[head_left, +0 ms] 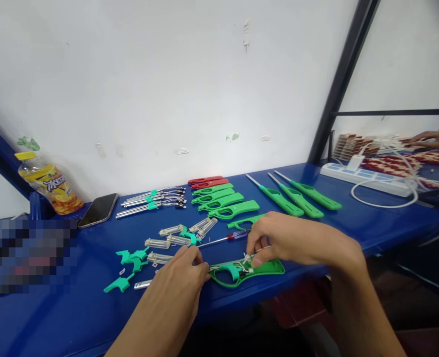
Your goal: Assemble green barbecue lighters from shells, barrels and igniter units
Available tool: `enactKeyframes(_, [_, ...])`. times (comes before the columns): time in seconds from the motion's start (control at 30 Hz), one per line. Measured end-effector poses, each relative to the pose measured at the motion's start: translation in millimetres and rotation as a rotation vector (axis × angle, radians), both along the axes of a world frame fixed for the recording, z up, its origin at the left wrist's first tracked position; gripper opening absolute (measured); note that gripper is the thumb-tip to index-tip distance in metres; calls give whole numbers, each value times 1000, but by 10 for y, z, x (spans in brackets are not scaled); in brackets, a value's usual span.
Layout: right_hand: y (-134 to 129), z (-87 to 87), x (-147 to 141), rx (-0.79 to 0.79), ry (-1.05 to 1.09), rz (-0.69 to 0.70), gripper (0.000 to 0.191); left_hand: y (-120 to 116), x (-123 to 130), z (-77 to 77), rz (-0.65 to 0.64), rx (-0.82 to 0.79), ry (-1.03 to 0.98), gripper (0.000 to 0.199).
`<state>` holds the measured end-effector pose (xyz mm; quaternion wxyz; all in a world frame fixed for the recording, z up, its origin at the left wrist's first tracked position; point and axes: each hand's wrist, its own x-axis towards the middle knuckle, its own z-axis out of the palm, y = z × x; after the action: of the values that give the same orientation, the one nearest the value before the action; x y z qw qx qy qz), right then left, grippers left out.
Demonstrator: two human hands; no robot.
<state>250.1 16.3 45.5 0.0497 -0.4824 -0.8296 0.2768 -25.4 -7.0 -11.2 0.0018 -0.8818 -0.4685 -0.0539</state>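
Note:
A green lighter half-shell (269, 268) lies near the table's front edge, its inside facing up. A teal trigger (232, 270) and thin wires sit in it. My left hand (184, 277) is closed around the metal lighter tube (142, 284), whose far end sticks out to the left. My right hand (275, 240) is over the shell's handle part, thumb and fingertips pinched beside the wires. What these fingers grip is too small to name. Just behind lies a screwdriver (236, 235) with a purple handle, beside another green half-shell (238, 224), partly hidden by my right hand.
Clear fuel tanks (178, 240) and loose teal triggers (132, 258) lie to the left. Farther back are tube assemblies (152, 202), stacked shells (223, 201) and assembled lighters (297, 196). A phone (98, 210), bottle (50, 183) and power strip (368, 178) flank them. Another person's hand (437, 140) shows at right.

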Motion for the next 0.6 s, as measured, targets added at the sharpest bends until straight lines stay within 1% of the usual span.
enactKeyframes(0.1, [17, -14, 3, -24, -2, -8, 17, 9, -9, -2, -23, -2, 7, 33])
enactKeyframes(0.33, [21, -31, 6, -49, 15, 0, 13, 38, 4, 37, -38, -1, 37, 34])
enactKeyframes(0.47, [18, -32, 8, -65, 20, -1, 10, 41, 20, 68, -54, -3, 71, 42])
enactKeyframes(0.6, [7, -17, -21, -70, 29, 2, 5, 27, 37, 100, -57, -24, 98, 43])
